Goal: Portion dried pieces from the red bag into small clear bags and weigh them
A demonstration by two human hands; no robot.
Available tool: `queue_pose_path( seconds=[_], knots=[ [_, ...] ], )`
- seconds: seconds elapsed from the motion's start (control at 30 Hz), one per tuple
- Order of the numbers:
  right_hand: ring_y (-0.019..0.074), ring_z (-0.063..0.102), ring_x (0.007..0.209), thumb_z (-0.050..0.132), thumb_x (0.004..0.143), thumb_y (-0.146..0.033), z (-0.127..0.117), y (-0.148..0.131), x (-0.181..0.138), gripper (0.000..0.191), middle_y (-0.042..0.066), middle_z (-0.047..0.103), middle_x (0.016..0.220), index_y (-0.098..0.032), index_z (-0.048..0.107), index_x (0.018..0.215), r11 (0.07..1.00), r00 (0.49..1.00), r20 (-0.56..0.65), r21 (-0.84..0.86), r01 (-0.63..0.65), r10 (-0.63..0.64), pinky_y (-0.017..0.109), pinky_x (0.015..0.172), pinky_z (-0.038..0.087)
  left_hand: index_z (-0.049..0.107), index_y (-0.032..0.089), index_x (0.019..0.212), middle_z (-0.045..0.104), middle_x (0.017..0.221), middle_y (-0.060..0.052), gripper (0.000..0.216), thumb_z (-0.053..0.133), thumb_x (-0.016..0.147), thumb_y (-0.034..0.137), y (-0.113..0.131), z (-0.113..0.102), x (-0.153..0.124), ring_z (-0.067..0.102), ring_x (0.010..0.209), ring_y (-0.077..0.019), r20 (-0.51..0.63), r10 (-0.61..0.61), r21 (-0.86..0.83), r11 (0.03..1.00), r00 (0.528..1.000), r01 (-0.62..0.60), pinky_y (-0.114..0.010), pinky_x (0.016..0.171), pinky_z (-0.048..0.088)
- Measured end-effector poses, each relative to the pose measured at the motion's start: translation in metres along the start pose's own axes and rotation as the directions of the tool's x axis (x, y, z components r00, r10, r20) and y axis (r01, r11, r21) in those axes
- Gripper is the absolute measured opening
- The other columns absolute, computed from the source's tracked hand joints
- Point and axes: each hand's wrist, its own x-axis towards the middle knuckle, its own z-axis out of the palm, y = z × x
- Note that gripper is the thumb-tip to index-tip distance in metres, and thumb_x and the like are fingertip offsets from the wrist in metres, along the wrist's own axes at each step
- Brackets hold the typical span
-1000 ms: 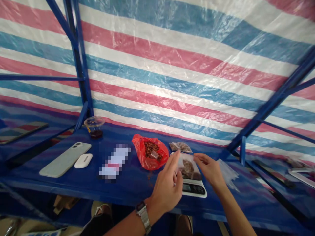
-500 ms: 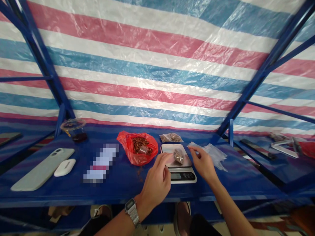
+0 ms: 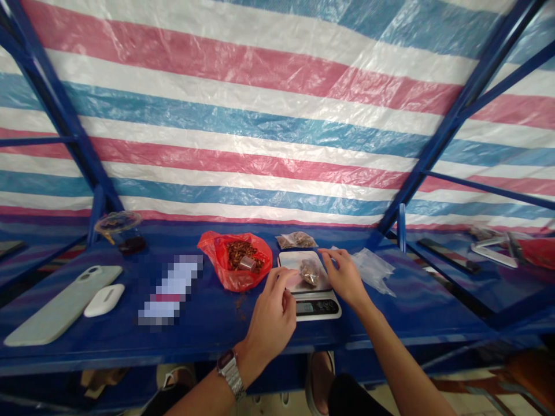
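Desk [image 3: 208, 341]: blue, striped tarpaulin [image 3: 260, 115] behind
Digital scale [image 3: 316, 308]: small plastic bag [image 3: 310, 273] on pan [image 3: 292, 260]
Left hand [image 3: 271, 320]: fingers [image 3: 286, 276] released, empty
Right hand [image 3: 344, 277]: released, empty, at bag's 2 o'clock

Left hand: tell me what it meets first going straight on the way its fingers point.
The left hand would probably meet the small clear bag of brown material on the digital scale first, though depth is unclear.

Since the earlier frames, the right hand [image 3: 344, 277] has moved inward: its fingers [image 3: 327, 254] now reach over the rear edge of the scale [image 3: 314, 309], nearer the small plastic bag [image 3: 310, 273]. The head camera has turned rightward, shifting the table [image 3: 217, 352] leftward in view.
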Motion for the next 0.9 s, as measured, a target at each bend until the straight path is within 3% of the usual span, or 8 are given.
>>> queue_pose_path(
  seconds=[0.17,0.33,0.53,0.63,0.7,0.8,0.9],
  knots=[
    [0.0284,0.058,0.107,0.04,0.104,-0.048,0.012,0.001,0.011,0.048,0.013,0.067,0.105,-0.021,0.077,0.12,0.99,0.997,0.037,-0.117,0.074,-0.07,0.049,0.104,0.046,0.058,0.025,0.131,0.062,0.126,-0.008,0.05,0.041,0.091,0.001,0.002,0.0,0.0,0.065,0.113,-0.0192,0.001,0.002,0.007,1.0,1.0,-0.002,-0.032,0.096,0.054],
    [0.0296,0.055,0.105,0.036,0.105,-0.049,0.017,-0.003,0.013,0.048,0.011,0.061,0.109,-0.029,0.078,0.118,0.967,0.998,0.051,-0.251,0.043,-0.032,0.05,0.099,0.044,0.058,0.025,0.13,0.061,0.126,-0.008,0.051,0.04,0.091,0.0,0.004,0.002,-0.001,0.066,0.112,-0.0187,0.02,0.005,0.002,1.0,1.0,-0.005,-0.032,0.097,0.054],
    [0.0304,0.054,0.106,0.056,0.096,-0.043,0.021,-0.01,0.013,0.029,0.01,0.063,0.109,-0.026,0.08,0.098,0.975,0.998,0.06,-0.223,0.006,0.008,0.05,0.098,0.042,0.058,0.025,0.129,0.061,0.126,-0.008,0.048,0.04,0.092,0.001,0.001,0.002,-0.003,0.066,0.109,-0.0184,0.046,-0.008,-0.003,1.0,0.999,0.008,-0.032,0.096,0.053],
    [0.0292,0.057,0.103,0.06,0.091,-0.039,0.017,-0.021,0.014,0.023,0.009,0.065,0.105,-0.024,0.077,0.088,0.996,0.998,0.038,-0.072,0.056,-0.053,0.049,0.098,0.043,0.06,0.024,0.126,0.063,0.122,-0.008,0.042,0.041,0.093,0.006,-0.001,0.004,-0.003,0.066,0.101,-0.0185,0.01,-0.059,-0.021,0.998,0.998,0.06,-0.033,0.091,0.053],
    [0.0266,0.061,0.097,0.06,0.093,-0.042,0.013,-0.035,0.015,0.025,0.009,0.067,0.1,-0.023,0.074,0.089,0.989,0.992,0.066,0.114,0.097,-0.105,0.045,0.093,0.047,0.06,0.022,0.127,0.064,0.122,-0.009,0.035,0.045,0.096,0.014,-0.002,0.005,-0.001,0.066,0.096,-0.0192,-0.074,-0.163,-0.067,0.985,0.984,0.158,-0.035,0.09,0.053],
    [0.0225,0.065,0.087,0.062,0.094,-0.047,0.012,-0.067,0.018,0.027,0.006,0.072,0.096,-0.022,0.073,0.096,0.928,0.972,0.185,0.366,0.071,-0.147,0.036,0.081,0.051,0.056,0.02,0.136,0.066,0.128,-0.013,0.039,0.053,0.099,0.032,-0.004,0.007,0.006,0.067,0.098,-0.0212,-0.164,-0.368,-0.235,0.916,0.915,0.326,-0.037,0.093,0.052],
    [0.0205,0.068,0.086,0.065,0.091,-0.042,0.027,-0.1,0.026,0.024,0.004,0.075,0.096,-0.023,0.073,0.104,0.888,0.947,0.267,0.459,0.038,-0.178,0.033,0.079,0.053,0.06,0.019,0.132,0.07,0.123,-0.012,0.038,0.056,0.099,0.038,-0.007,0.008,0.017,0.067,0.111,-0.023,-0.162,-0.438,-0.444,0.833,0.884,0.331,-0.035,0.099,0.05]
  ],
)
